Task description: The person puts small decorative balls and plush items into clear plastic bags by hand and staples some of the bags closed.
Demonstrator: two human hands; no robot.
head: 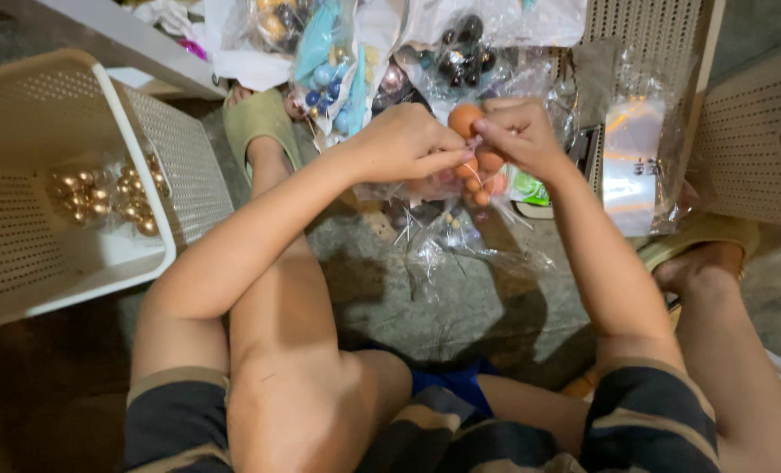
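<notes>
My left hand (405,143) and my right hand (520,133) meet over the floor, fingertips pinched together on a small cluster of orange balls (466,119). More orange balls (488,162) hang just below the fingers. Under the hands lies crinkled clear plastic wrap (460,241) on the grey floor. My bare knees and striped shorts fill the lower part of the view.
A cream perforated basket (22,271) at the left holds bunches of gold balls (101,197). Beyond the hands lie clear bags of blue balls (325,74) and black balls (465,52). Another perforated basket (749,149) and a clear packet (633,162) sit at the right. My sandalled foot (263,131) rests near the basket.
</notes>
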